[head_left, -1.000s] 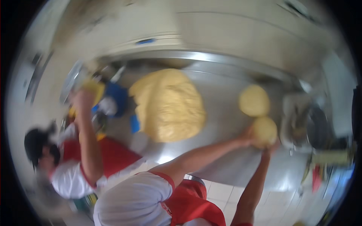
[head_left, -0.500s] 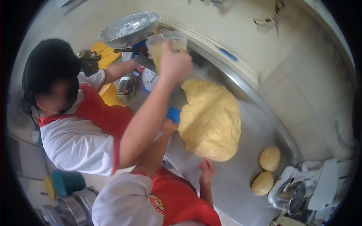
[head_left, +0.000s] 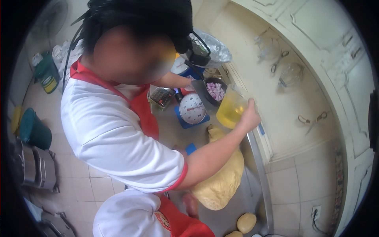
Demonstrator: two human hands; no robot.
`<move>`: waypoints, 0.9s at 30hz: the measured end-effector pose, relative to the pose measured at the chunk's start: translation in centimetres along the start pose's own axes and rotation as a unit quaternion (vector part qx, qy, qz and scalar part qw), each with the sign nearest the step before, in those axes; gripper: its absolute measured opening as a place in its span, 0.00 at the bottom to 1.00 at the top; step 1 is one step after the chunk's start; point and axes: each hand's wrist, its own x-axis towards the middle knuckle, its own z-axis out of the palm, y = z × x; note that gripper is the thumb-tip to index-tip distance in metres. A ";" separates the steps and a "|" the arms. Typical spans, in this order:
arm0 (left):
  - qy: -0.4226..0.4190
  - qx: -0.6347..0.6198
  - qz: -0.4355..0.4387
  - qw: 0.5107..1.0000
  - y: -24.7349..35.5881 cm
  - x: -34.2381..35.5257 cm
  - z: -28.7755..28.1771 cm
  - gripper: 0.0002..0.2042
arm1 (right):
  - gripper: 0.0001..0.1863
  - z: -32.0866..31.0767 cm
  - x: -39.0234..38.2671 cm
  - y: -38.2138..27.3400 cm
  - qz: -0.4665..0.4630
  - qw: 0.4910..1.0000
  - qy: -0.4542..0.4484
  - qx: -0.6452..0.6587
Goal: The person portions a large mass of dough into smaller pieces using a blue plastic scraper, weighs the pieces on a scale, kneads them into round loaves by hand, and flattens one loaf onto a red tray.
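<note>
In the head view, the dough (head_left: 221,177) is found just to the right of the right hand's fingers, laid out as one big yellow mound on the steel worktop (head_left: 254,189), part of it crossed by a co-worker's arm (head_left: 213,162). The right hand (head_left: 191,204) is caught in a blur at the dough's near left edge; whether its fingers are open or closed, or whether the dough is touched, cannot be told. And the left hand (head_left: 180,150), half hidden behind the co-worker's sleeve (head_left: 158,173), is blurred too; a blue piece (head_left: 191,149) is seen right beside its fingers, but whether it is gripped cannot be told.

Farther out from the left fingers, the scale (head_left: 192,109) is set, with the calculator (head_left: 161,96) placed to its left. Up and to the right of those fingers, a jug (head_left: 231,108) of yellow liquid is held up, tilted, by the co-worker (head_left: 122,134), and just behind it chopped pieces (head_left: 215,91) are held in a dark pan (head_left: 213,102). To the right of the right fingers and lower, two dough balls (head_left: 246,223) are seen, one cut off by the lower edge.
</note>
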 end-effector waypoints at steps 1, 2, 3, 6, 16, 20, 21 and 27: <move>0.013 0.002 0.005 1.000 0.4 -0.5 -1.1 0.33 | 0.11 -0.5 0.1 2.3 0.043 0.999 -0.003 -0.013; 0.001 -0.001 0.033 0.999 2.0 -0.4 -0.1 0.33 | 0.11 -2.0 -0.8 4.2 0.032 0.999 0.015 -0.018; -0.020 -0.020 0.040 0.999 1.4 0.5 1.4 0.32 | 0.12 -4.8 0.1 9.5 0.084 0.996 0.017 0.009; -0.025 -0.034 0.046 0.998 0.6 -0.1 1.8 0.31 | 0.15 -4.1 -1.0 10.4 0.163 0.982 0.022 0.091; -0.053 -0.182 0.213 0.959 9.4 -0.9 -2.3 0.27 | 0.28 -0.1 -3.5 -1.2 -0.002 0.848 -0.108 0.520; -0.081 -0.226 0.274 0.931 13.4 -1.2 -4.2 0.25 | 0.25 -3.5 -0.1 -0.9 -0.014 0.958 0.019 0.285; -0.084 -0.231 0.280 0.928 13.7 -1.2 -4.5 0.25 | 0.23 -4.6 0.9 -0.3 -0.012 0.965 0.091 0.247; -0.109 -0.252 0.306 0.912 14.1 -2.3 -5.7 0.22 | 0.17 -7.2 0.2 -0.5 0.025 0.942 0.241 0.233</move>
